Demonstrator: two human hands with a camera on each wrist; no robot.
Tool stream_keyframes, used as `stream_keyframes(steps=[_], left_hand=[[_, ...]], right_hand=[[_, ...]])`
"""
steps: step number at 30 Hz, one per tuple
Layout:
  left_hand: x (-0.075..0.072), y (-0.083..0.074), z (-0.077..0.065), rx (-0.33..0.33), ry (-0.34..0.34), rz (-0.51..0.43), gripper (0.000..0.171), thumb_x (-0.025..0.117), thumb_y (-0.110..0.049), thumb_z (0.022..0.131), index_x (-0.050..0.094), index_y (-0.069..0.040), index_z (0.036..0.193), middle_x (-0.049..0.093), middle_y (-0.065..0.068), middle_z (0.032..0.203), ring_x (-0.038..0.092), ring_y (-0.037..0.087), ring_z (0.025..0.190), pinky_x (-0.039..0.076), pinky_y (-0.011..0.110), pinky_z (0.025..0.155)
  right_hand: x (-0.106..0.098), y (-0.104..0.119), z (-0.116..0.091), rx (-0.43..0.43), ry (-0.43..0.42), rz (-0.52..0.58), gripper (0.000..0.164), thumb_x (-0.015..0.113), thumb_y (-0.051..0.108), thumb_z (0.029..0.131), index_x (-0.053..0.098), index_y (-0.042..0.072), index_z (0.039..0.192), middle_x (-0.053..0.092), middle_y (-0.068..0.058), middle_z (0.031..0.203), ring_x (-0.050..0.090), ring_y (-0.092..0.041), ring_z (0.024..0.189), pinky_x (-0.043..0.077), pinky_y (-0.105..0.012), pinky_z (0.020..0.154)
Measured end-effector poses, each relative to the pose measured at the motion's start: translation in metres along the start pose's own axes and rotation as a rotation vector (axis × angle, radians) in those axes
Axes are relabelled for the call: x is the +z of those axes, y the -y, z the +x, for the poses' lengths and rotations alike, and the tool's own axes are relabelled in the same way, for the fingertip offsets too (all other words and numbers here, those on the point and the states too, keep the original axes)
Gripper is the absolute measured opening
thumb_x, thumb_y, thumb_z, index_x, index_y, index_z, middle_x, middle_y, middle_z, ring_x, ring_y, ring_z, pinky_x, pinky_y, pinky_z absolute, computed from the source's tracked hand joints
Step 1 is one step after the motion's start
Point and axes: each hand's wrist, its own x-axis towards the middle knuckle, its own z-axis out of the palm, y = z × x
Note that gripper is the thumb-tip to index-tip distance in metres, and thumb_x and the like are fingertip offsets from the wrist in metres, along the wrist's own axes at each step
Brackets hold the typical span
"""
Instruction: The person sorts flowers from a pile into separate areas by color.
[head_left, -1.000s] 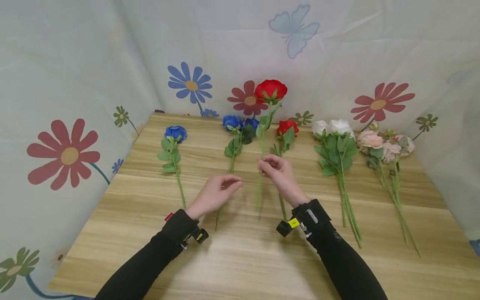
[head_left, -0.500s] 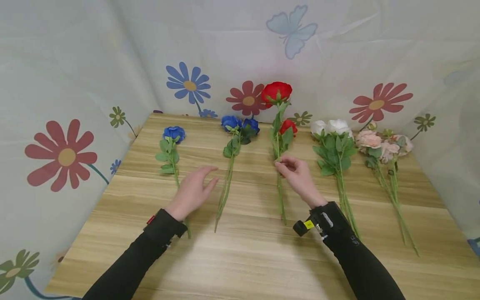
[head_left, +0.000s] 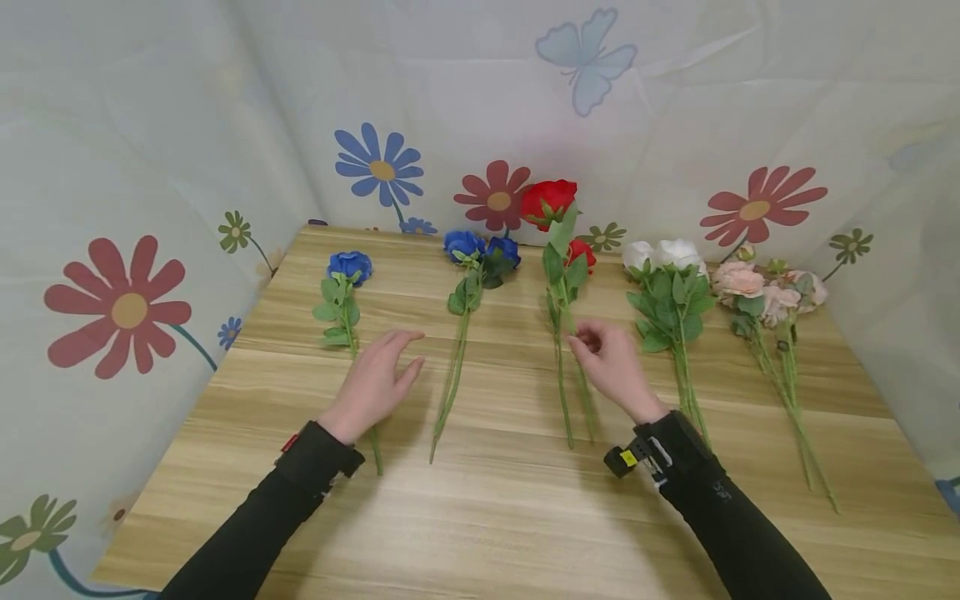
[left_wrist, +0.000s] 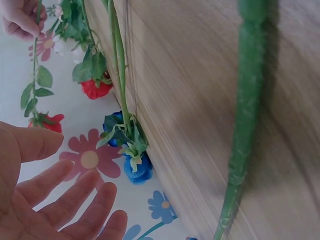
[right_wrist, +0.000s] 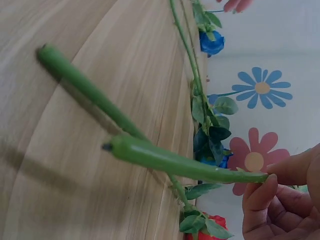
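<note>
My right hand [head_left: 613, 367] pinches the green stem of a red rose [head_left: 549, 203] between thumb and fingertips. In the right wrist view, the cut end of the held stem [right_wrist: 165, 161] points away from the fingers, above the table. A second red rose [head_left: 581, 253] lies on the table, partly behind the held one. My left hand [head_left: 372, 385] hovers with fingers spread and nothing in it. It overlaps the stem of a single blue rose [head_left: 350, 267] in the head view. Two more blue roses [head_left: 464, 244] lie between the hands.
White roses [head_left: 679, 253] lie to the right of my right hand, with pink flowers [head_left: 781, 300] beyond them. The wooden table [head_left: 480, 525] meets a white curtain [head_left: 450, 75] printed with flowers and a butterfly at the back.
My right hand has moved right and lowered the red rose toward the other red one. My left hand has moved left, away from the middle, and its fingers have spread.
</note>
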Motion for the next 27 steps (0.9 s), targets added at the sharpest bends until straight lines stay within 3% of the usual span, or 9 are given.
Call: stream_keyframes(steps=[6,16,22,27], left_hand=[[-0.001,0.001,-0.001,-0.006,-0.003,0.003,0.038,0.066,-0.016,0.098,0.061,-0.002,0.134,0.064,0.019,0.132,0.062,0.037,0.122,0.052,0.052,0.102],[-0.002,0.002,-0.004,-0.013,-0.001,0.003,0.038,0.066,-0.015,0.098,0.061,-0.003,0.134,0.064,0.019,0.132,0.062,0.037,0.122,0.052,0.052,0.101],[-0.002,0.003,-0.005,-0.007,-0.008,-0.003,0.039,0.067,-0.013,0.097,0.062,-0.002,0.133,0.065,0.019,0.13,0.062,0.037,0.12,0.052,0.052,0.1],[-0.003,0.003,-0.006,-0.013,0.004,-0.001,0.039,0.066,-0.015,0.097,0.061,-0.002,0.134,0.065,0.02,0.13,0.063,0.037,0.12,0.053,0.052,0.1]], right_hand=[[0.002,-0.005,-0.002,-0.01,0.004,-0.115,0.017,0.062,0.006,0.097,0.07,-0.008,0.1,0.071,-0.02,0.084,0.064,-0.023,0.07,0.047,-0.024,0.061],[0.011,-0.013,-0.002,0.045,0.069,-0.17,0.019,0.06,0.005,0.095,0.07,-0.011,0.097,0.07,-0.02,0.079,0.056,-0.017,0.058,0.044,-0.025,0.054],[0.015,-0.017,0.0,0.171,0.229,-0.188,0.024,0.058,0.006,0.096,0.065,-0.013,0.108,0.074,-0.024,0.088,0.066,-0.019,0.064,0.051,-0.029,0.06],[0.018,-0.019,0.003,0.305,0.363,-0.171,0.028,0.055,0.01,0.1,0.059,-0.012,0.118,0.073,-0.017,0.08,0.069,-0.014,0.06,0.049,-0.027,0.063]])
